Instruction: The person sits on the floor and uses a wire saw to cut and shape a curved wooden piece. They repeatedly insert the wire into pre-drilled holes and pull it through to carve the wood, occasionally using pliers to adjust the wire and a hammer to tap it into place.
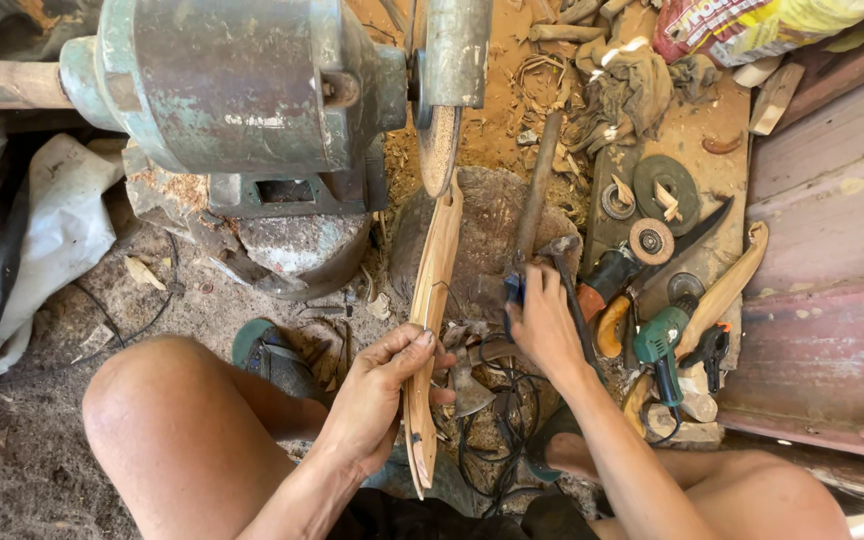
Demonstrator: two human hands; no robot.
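1. Wooden strip (430, 320): long and thin, its far end just under the grinding disc (439, 148) of the bench grinder (232, 90).
2. Left hand (377, 395): fingers closed around the strip's lower part.
3. Right hand (544, 320): fingers curled on a dark tool (517, 288); what kind, I cannot tell.

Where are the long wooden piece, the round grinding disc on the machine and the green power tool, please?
long wooden piece (434, 270): head view, on its bare middle above the left hand.
grinding disc (438, 150): head view, on its rough face.
green power tool (660, 340): head view, on its green body.
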